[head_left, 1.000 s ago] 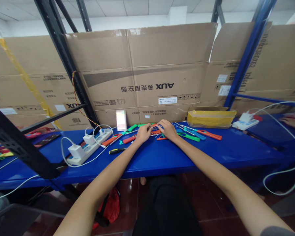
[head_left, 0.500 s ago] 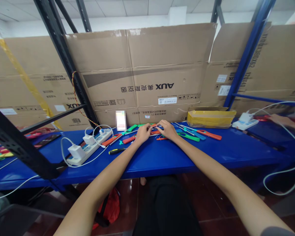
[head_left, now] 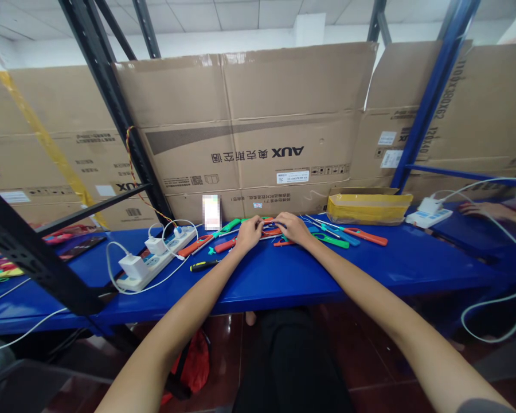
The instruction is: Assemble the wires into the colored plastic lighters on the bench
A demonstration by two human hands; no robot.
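The left hand [head_left: 249,233] and the right hand [head_left: 293,228] sit close together on the blue counter [head_left: 370,275], fingers curled downward and fingertips almost meeting. Both are over a small tangle of thin metal shafts and an orange handle [head_left: 270,232]. Whether either hand is pinching something is too small to tell. At least eight more coloured-handled tools lie in a loose row on either side of the hands: three orange, two green, one red, one blue and a small teal one. The nearest to the left hand is the red tool [head_left: 225,245], and the nearest to the right hand is an orange one [head_left: 282,242]. A single black-and-yellow screwdriver [head_left: 204,265] lies apart, nearer the counter's front edge. Left of the tools is a white power strip [head_left: 157,255] with three plugs in it, two of them chunky chargers; a second power strip [head_left: 429,217] stands at the far right on a separate blue counter, where a co-worker's hand [head_left: 481,210] rests. One yellow box [head_left: 370,209] sits behind the tools, against flattened AUX cardboard cartons [head_left: 249,126].
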